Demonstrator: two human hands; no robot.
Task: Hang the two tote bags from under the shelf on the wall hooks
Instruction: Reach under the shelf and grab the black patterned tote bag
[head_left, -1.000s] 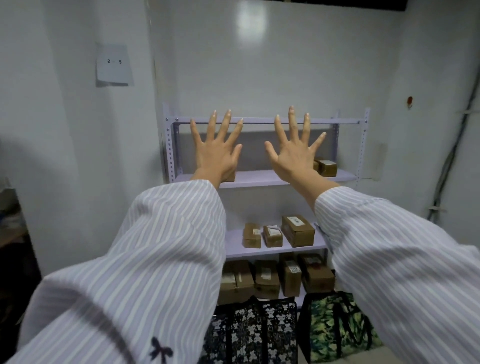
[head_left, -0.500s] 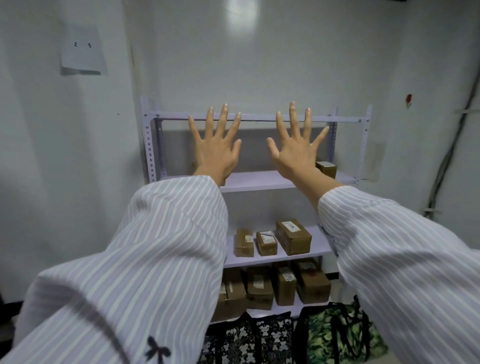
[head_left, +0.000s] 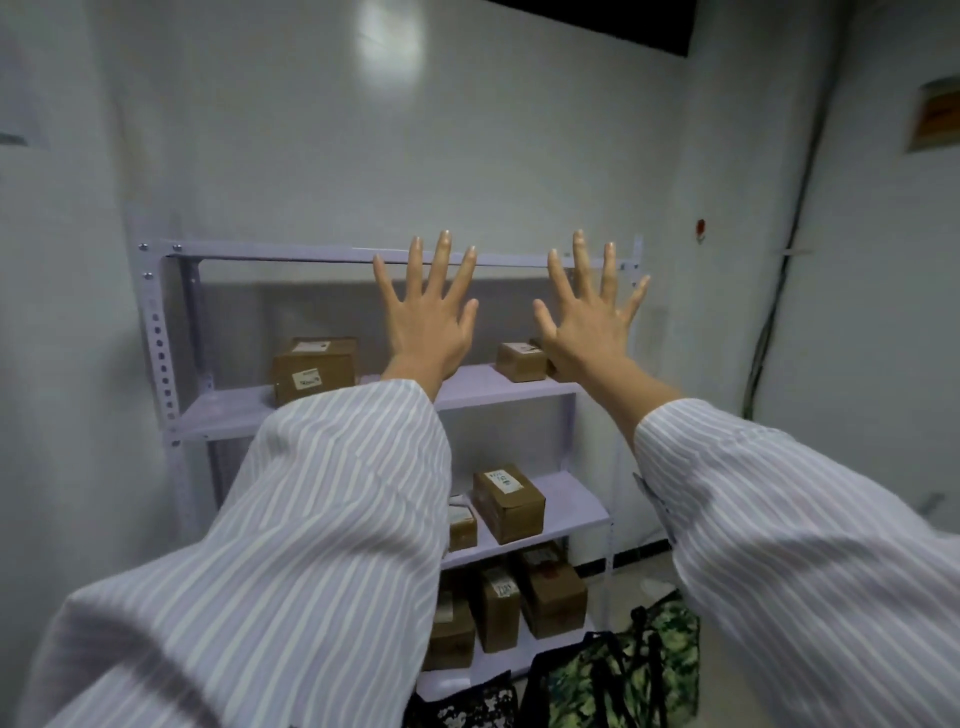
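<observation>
Both arms in striped sleeves are stretched out in front of a lilac metal shelf (head_left: 218, 410). My left hand (head_left: 428, 317) and my right hand (head_left: 589, 319) are held up with fingers spread, backs toward me, holding nothing. Low at the shelf's foot stand two tote bags: a green camouflage tote bag (head_left: 618, 675) with black handles, and a black-and-white patterned tote bag (head_left: 467, 704) to its left, partly hidden by my left sleeve. Both hands are far above the bags. No wall hooks are plainly visible.
Several brown cardboard boxes (head_left: 509, 501) sit on the shelf's levels. A white wall (head_left: 467, 156) is behind the shelf. A dark cable (head_left: 779, 291) runs down the right wall near a small red fixture (head_left: 700, 226). A paper sheet (head_left: 18, 98) hangs on the left wall.
The view has swung left and slightly closer, so the shelf and bags have slid right in the frame. Both hands stay raised and spread, holding nothing.
</observation>
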